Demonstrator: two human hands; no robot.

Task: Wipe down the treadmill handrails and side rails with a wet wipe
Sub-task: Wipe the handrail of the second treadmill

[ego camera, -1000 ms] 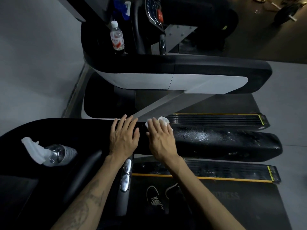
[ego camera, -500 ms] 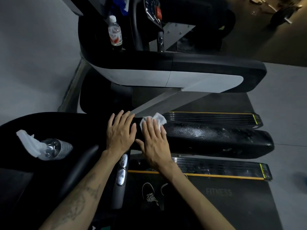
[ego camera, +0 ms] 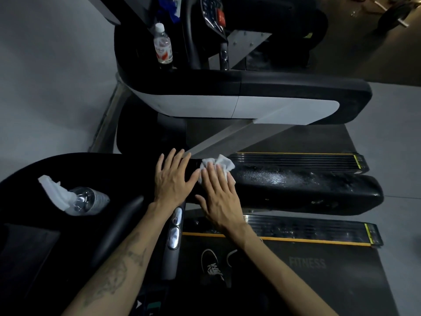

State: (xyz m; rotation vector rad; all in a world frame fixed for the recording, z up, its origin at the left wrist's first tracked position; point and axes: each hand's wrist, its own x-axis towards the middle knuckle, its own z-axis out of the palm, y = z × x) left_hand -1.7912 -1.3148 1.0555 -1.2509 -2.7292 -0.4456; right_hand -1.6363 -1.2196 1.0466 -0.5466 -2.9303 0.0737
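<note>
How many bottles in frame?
2. A clear bottle stuffed with a white wipe lies on its side on the near treadmill's black console, left of the left hand. A red-labelled bottle stands upright in the far treadmill's cupholder. Others may be hidden.

White wipe (ego camera: 217,166); black handrail (ego camera: 307,190); yellow-edged side rail (ego camera: 307,231).

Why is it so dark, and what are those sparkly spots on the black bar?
Head view: dim light leaves the console corner near the spray bottle almost black; the sparkles are glare on wet streaks along the handrail, beyond the wet wipe under the right hand; the wide lens bends straight edges.
</note>
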